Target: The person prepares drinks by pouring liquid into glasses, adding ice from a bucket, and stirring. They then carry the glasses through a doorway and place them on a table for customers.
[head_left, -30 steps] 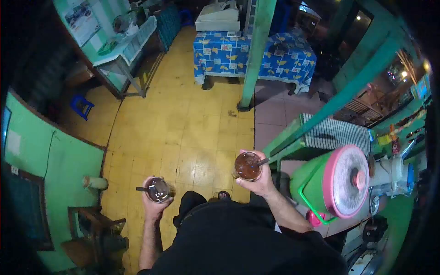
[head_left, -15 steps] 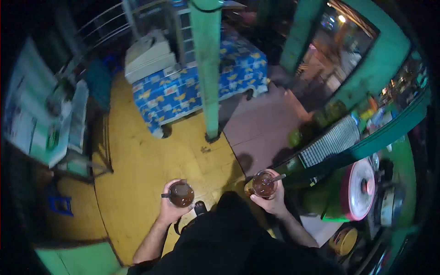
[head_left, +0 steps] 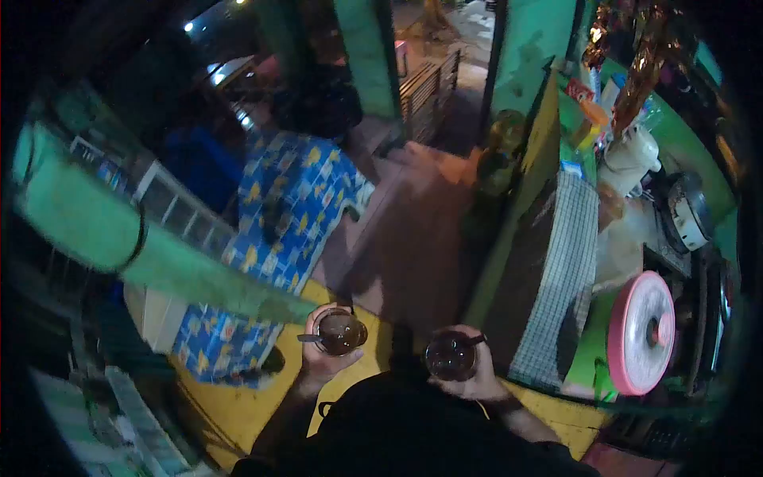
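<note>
Brown drinks fill both clear glasses: left hand [head_left: 322,362] fingers grasp one glass [head_left: 340,331], right hand [head_left: 469,381] the other glass [head_left: 451,355]; neither is set down yet.

Open floor [head_left: 397,246] between blue-clothed table [head_left: 274,222] and counter [head_left: 556,270].

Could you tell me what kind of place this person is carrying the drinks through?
Probably a small roadside drinks stall or café: a patterned-cloth table, a counter crowded with packets, and a pink-lidded cooler.

No text, label or number here is legible.
</note>
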The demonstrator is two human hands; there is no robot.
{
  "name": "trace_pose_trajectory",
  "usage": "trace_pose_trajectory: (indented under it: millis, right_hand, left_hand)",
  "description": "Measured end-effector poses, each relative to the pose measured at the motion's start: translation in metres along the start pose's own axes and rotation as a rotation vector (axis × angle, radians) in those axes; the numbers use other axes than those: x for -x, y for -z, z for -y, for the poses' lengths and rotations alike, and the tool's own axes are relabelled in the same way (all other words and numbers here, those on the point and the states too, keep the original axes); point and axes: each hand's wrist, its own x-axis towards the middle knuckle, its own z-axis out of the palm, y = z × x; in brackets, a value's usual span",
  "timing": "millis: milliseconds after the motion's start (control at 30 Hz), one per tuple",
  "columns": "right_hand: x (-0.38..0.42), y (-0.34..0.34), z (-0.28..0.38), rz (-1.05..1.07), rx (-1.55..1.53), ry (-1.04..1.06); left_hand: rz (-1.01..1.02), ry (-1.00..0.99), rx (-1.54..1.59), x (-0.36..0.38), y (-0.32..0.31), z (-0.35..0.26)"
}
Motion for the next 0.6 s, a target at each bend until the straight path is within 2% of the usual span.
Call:
trace_pose_trajectory:
  millis: [33,67,100,167,200,233,267,300,367,400,433,500,533,567,600]
  right_hand:
    - [-0.027,0.004,0.010,-0.035,-0.098,0.000]
    - [-0.049,0.010,0.013,-0.076,0.026,0.108]
    - [-0.066,0.014,0.014,-0.092,0.039,0.113]
    - [-0.103,0.027,0.017,-0.199,0.124,0.036]
    - [-0.118,0.031,0.021,-0.279,0.155,0.100]
    - [-0.134,0.035,0.025,-0.273,0.189,0.114]
    - [-0.154,0.040,0.029,-0.372,0.166,0.134]
    - [-0.170,0.049,0.025,-0.468,0.138,0.163]
    - [-0.193,0.079,-0.004,-0.527,0.159,0.126]
    - [-0.207,0.098,-0.019,-0.596,0.152,0.063]
    - [-0.218,0.116,-0.031,-0.590,0.177,0.074]
    - [-0.254,0.154,-0.052,-0.719,-0.031,0.023]
    - [-0.284,0.159,-0.042,-0.761,-0.017,-0.004]
    - [-0.320,0.166,-0.038,-0.775,-0.021,0.009]
    - [-0.347,0.168,-0.032,-0.842,0.209,0.112]
  left_hand:
    - [0.024,-0.022,0.006,-0.037,0.001,0.001]
    - [0.047,-0.079,-0.026,-0.071,0.006,0.004]
    - [0.062,-0.118,-0.053,-0.096,0.012,0.009]
    - [0.024,-0.111,-0.029,-0.150,0.024,0.030]
    - [-0.040,-0.099,-0.074,-0.176,0.023,0.034]
    - [-0.106,-0.092,-0.117,-0.206,0.025,0.040]
    - [-0.129,0.210,0.340,-0.240,0.031,0.053]
    - [-0.128,0.187,0.369,-0.269,0.031,0.063]
    - [-0.164,0.051,0.144,-0.333,0.033,0.084]
    - [-0.021,-0.361,-0.280,-0.367,0.048,0.083]
    - [-0.033,-0.372,-0.257,-0.393,0.047,0.093]
    - [-0.002,-0.069,0.193,-0.451,0.048,0.112]
    - [0.010,-0.073,0.195,-0.482,0.049,0.116]
    - [0.022,-0.156,0.016,-0.517,0.048,0.116]
    - [0.040,-0.228,-0.161,-0.546,0.049,0.115]
